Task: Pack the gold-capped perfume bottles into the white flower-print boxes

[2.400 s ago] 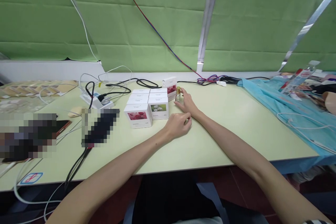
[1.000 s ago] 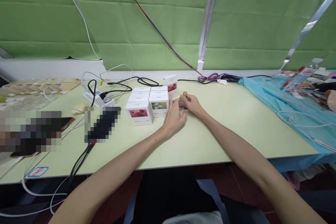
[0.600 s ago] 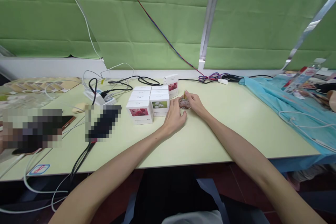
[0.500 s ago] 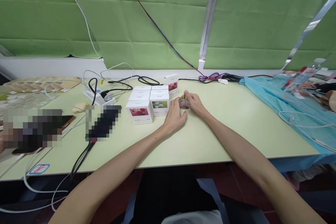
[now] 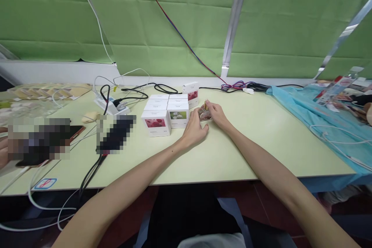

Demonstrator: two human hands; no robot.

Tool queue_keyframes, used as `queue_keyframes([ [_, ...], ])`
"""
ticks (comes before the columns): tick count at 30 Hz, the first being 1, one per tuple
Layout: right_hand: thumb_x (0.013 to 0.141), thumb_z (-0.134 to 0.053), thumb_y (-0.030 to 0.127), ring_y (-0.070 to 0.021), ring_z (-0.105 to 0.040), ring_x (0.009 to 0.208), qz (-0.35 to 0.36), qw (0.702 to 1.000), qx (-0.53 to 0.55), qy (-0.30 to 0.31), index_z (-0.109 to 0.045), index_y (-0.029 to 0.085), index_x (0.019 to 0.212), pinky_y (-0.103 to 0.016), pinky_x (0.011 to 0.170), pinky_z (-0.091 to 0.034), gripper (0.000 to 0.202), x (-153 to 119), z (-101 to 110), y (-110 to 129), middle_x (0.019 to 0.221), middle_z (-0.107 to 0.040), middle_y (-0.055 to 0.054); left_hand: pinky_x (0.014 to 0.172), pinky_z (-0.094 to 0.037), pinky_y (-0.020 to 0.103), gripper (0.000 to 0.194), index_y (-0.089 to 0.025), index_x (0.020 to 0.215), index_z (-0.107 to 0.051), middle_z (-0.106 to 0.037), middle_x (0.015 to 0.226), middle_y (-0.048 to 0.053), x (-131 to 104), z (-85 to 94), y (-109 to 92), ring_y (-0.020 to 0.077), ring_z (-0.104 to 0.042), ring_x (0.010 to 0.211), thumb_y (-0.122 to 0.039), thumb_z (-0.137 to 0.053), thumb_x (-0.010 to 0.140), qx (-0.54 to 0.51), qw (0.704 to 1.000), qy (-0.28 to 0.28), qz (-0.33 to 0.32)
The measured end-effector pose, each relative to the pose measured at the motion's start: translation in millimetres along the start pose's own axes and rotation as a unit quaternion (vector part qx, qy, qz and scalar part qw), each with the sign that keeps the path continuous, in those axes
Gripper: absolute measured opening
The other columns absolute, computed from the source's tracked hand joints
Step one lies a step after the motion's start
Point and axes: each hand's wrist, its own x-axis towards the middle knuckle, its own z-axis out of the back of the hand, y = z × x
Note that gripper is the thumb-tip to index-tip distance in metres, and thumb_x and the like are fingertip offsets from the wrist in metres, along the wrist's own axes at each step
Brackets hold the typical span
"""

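Green blinds (image 5: 180,58) fill the upper part of the frame behind a pale tabletop (image 5: 247,159). At the centre of the frame, the fingers of the right hand (image 5: 218,115) close on a gold cap (image 5: 205,105), though the hidden thumb makes the exact pinch hard to read. A small clear piece (image 5: 205,115) sits just below it, between the hands; I cannot tell whether the two are joined. The left hand (image 5: 194,128) curves in from the other side, thumb apart from the fingers, its fingertips at the clear piece's left edge; whether they press on it cannot be told. Such a smooth, small thing probably handles best with a light, even hold, the left fingers bracing low and the right wrist quiet. Care also seems due on the left, where white boxes (image 5: 165,115) stand packed just beside the left fingertips, one upright box (image 5: 191,94) behind them. Farther out, a power strip (image 5: 108,105) lies left of centre, another person's hand (image 5: 3,150) enters at the left edge, and a blue sheet (image 5: 322,124) covers the right side
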Motion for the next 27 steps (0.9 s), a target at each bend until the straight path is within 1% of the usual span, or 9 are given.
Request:
queue_keyframes([
  [2, 0.082, -0.051, 0.082, -0.0182, -0.064, 0.056, 0.01, 1.0, 0.004, -0.006, -0.064, 0.021, 0.086, -0.031, 0.056, -0.053, 0.063, 0.6, 0.1, -0.1, 0.076, -0.069, -0.003, 0.104, -0.05, 0.047, 0.069, -0.019, 0.144, -0.033, -0.047, 0.142, 0.016, -0.5, -0.8, -0.4, 0.0294, -0.054, 0.126, -0.02, -0.063, 0.081, 0.005, 1.0, -0.001, 0.002],
  [4, 0.085, -0.049, 0.081, -0.0178, -0.064, 0.059, 0.033, 0.999, -0.024, -0.018, -0.065, 0.021, 0.087, -0.031, 0.058, -0.052, 0.062, 1.9, 1.1, -1.1, 0.081, -0.07, -0.004, 0.102, -0.051, 0.046, 0.068, -0.019, 0.144, -0.033, -0.048, 0.14, 0.016, -1.6, -1.6, -1.2, 0.0289, -0.055, 0.123, -0.021, -0.062, 0.082, 0.009, 1.0, 0.002, 0.002],
  [9, 0.093, -0.04, 0.074, -0.0204, -0.064, 0.083, 0.081, 0.99, -0.108, -0.044, -0.067, 0.02, 0.086, -0.032, 0.078, -0.05, 0.061, 4.7, 3.9, -4.5, 0.089, -0.071, -0.006, 0.094, -0.053, 0.044, 0.065, -0.022, 0.142, -0.033, -0.048, 0.141, 0.014, -3.5, -2.0, -1.4, 0.0263, -0.059, 0.112, -0.024, -0.061, 0.083, 0.018, 1.0, 0.013, 0.0],
  [12, 0.095, -0.039, 0.07, -0.0203, -0.063, 0.091, 0.097, 0.986, -0.124, -0.054, -0.066, 0.02, 0.088, -0.033, 0.086, -0.048, 0.057, 5.9, 4.2, -6.6, 0.096, -0.07, -0.006, 0.088, -0.053, 0.043, 0.062, -0.023, 0.139, -0.035, -0.05, 0.139, 0.013, -3.2, -1.2, -0.8, 0.0213, -0.063, 0.093, -0.025, -0.061, 0.083, 0.014, 1.0, 0.018, -0.008],
  [14, 0.094, -0.042, 0.07, -0.0193, -0.062, 0.091, 0.095, 0.987, -0.115, -0.059, -0.064, 0.021, 0.092, -0.032, 0.086, -0.048, 0.054, 6.4, 3.8, -7.7, 0.097, -0.068, -0.006, 0.085, -0.054, 0.042, 0.062, -0.023, 0.138, -0.034, -0.052, 0.138, 0.013, -3.0, -0.7, -1.0, 0.0161, -0.062, 0.076, -0.026, -0.062, 0.083, 0.007, 1.0, 0.027, -0.005],
  [16, 0.092, -0.046, 0.071, -0.0175, -0.062, 0.086, 0.082, 0.99, -0.095, -0.064, -0.062, 0.022, 0.098, -0.03, 0.08, -0.049, 0.052, 6.3, 3.0, -7.9, 0.094, -0.067, -0.004, 0.081, -0.054, 0.041, 0.063, -0.023, 0.137, -0.032, -0.055, 0.136, 0.012, -2.9, -0.6, -2.0, 0.0124, -0.059, 0.065, -0.027, -0.062, 0.083, -0.005, 0.999, 0.038, -0.002],
  [21, 0.088, -0.051, 0.074, -0.0134, -0.057, 0.063, 0.044, 0.997, -0.03, -0.056, -0.057, 0.023, 0.107, -0.026, 0.058, -0.048, 0.055, 2.9, 0.9, -3.7, 0.092, -0.071, -0.003, 0.074, -0.053, 0.036, 0.065, -0.025, 0.139, -0.029, -0.062, 0.129, 0.009, -3.4, -2.6, -3.9, 0.0118, -0.059, 0.062, -0.026, -0.062, 0.083, -0.035, 0.997, 0.065, -0.016],
  [23, 0.088, -0.051, 0.074, -0.0144, -0.059, 0.065, 0.044, 0.997, -0.018, -0.056, -0.058, 0.022, 0.107, -0.027, 0.06, -0.049, 0.056, 1.8, 1.2, -1.8, 0.09, -0.072, -0.004, 0.075, -0.054, 0.037, 0.065, -0.025, 0.14, -0.029, -0.061, 0.13, 0.01, -3.6, -3.2, -3.7, 0.0118, -0.059, 0.063, -0.027, -0.061, 0.084, -0.034, 0.998, 0.06, -0.012],
  [27, 0.089, -0.048, 0.076, -0.0177, -0.066, 0.074, 0.049, 0.997, -0.021, -0.052, -0.064, 0.02, 0.101, -0.03, 0.07, -0.052, 0.059, 2.0, 3.5, -1.1, 0.09, -0.075, -0.007, 0.084, -0.054, 0.041, 0.061, -0.023, 0.14, -0.033, -0.052, 0.138, 0.013, -3.7, -2.6, -2.2, 0.0117, -0.058, 0.067, -0.025, -0.059, 0.085, -0.022, 0.999, 0.026, -0.01],
])
